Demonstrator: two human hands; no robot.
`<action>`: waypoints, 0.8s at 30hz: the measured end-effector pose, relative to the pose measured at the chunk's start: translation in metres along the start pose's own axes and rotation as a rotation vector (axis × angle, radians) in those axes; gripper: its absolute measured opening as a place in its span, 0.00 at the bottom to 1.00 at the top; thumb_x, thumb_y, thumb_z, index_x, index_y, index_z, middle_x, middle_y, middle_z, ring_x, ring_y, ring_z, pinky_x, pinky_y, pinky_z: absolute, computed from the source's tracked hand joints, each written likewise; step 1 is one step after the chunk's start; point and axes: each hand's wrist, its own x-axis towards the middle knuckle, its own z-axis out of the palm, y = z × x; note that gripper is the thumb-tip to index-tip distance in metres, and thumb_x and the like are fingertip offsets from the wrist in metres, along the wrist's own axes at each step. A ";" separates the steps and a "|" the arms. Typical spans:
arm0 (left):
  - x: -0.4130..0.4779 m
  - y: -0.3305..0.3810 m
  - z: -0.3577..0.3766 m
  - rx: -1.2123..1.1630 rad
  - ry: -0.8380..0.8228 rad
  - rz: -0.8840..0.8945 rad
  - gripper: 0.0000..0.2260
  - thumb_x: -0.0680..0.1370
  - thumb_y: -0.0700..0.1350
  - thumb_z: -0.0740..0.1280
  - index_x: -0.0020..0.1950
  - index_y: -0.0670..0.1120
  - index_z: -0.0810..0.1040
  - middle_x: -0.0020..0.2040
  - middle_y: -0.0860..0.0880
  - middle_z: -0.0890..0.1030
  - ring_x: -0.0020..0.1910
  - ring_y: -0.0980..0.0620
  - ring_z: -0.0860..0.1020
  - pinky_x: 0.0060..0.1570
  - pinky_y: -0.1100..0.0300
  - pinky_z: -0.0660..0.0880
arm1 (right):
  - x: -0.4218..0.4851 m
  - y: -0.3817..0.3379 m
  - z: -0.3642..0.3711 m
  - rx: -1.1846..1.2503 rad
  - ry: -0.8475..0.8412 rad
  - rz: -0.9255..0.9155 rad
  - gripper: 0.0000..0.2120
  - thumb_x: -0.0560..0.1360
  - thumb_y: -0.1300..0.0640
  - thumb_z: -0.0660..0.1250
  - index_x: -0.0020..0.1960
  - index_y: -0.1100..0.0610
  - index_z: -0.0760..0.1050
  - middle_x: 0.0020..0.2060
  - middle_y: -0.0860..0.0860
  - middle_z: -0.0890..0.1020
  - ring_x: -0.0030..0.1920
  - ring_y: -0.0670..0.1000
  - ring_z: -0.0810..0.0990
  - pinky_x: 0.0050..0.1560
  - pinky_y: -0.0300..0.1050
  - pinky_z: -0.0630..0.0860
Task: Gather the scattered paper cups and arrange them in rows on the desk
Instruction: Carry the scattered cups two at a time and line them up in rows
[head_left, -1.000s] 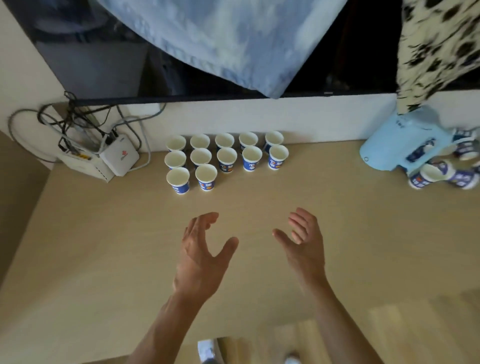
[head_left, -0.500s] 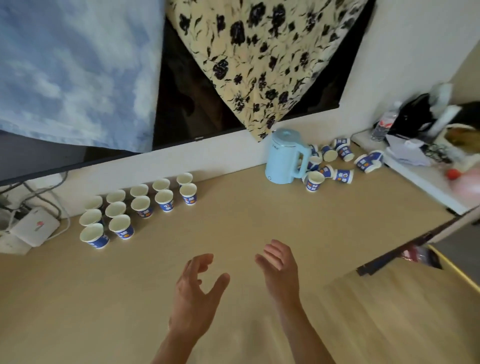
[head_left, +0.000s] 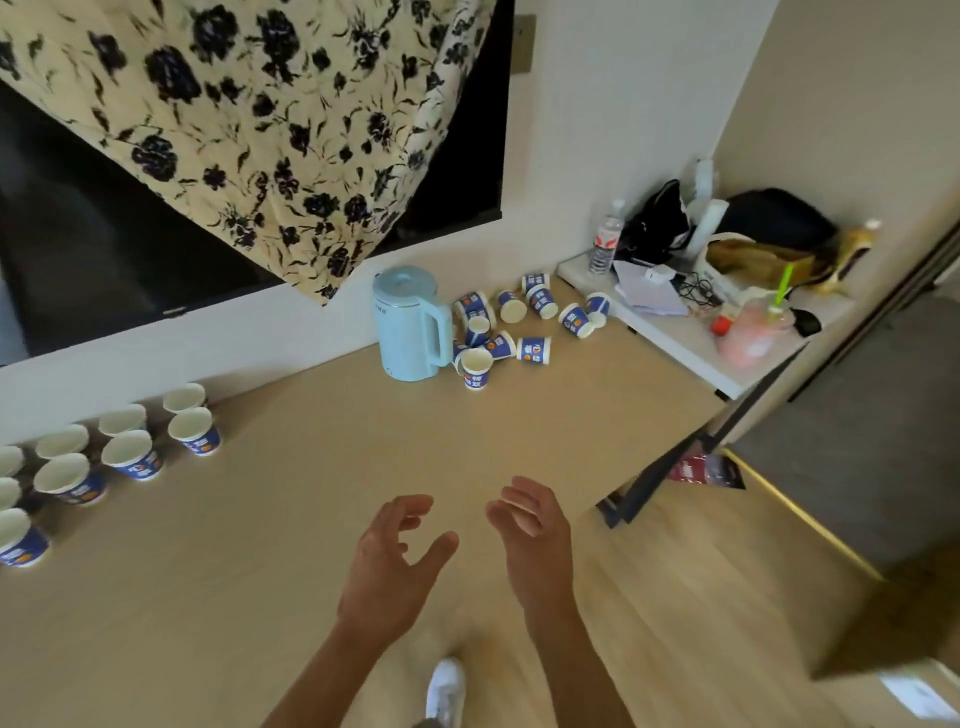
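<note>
Part of the job looks done. Far to the left of both hands, white-and-blue paper cups stand upright in neat rows on the light wooden worktop, some cut off by the frame edge. Ahead of the hands and slightly right, well apart from them, a heap of matching scattered cups lies just beside a pale blue plastic kettle, most tipped on their sides and one or two upright. These remain to be gathered, roughly as many as are already placed. The left hand and right hand hover over the worktop, fingers loosely curled and spread, holding nothing, so the next reach is probably toward that heap
</note>
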 end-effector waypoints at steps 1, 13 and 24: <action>0.009 0.003 0.008 0.000 -0.013 -0.002 0.17 0.74 0.47 0.76 0.60 0.51 0.78 0.57 0.57 0.81 0.55 0.60 0.79 0.50 0.65 0.75 | 0.009 -0.001 -0.009 -0.015 0.008 -0.001 0.16 0.74 0.66 0.76 0.57 0.52 0.78 0.52 0.52 0.84 0.48 0.40 0.85 0.53 0.37 0.77; 0.157 0.039 0.092 -0.090 0.007 -0.049 0.16 0.74 0.47 0.76 0.60 0.50 0.78 0.57 0.57 0.81 0.56 0.57 0.79 0.53 0.60 0.76 | 0.175 -0.022 -0.065 -0.187 0.010 0.037 0.14 0.74 0.63 0.76 0.55 0.51 0.78 0.50 0.51 0.84 0.48 0.46 0.84 0.46 0.31 0.75; 0.227 0.063 0.129 -0.181 0.191 -0.247 0.15 0.75 0.47 0.75 0.60 0.50 0.78 0.56 0.55 0.81 0.54 0.57 0.80 0.50 0.62 0.76 | 0.318 -0.032 -0.027 -0.392 -0.205 0.105 0.26 0.72 0.59 0.79 0.67 0.58 0.73 0.55 0.57 0.83 0.49 0.51 0.83 0.48 0.40 0.77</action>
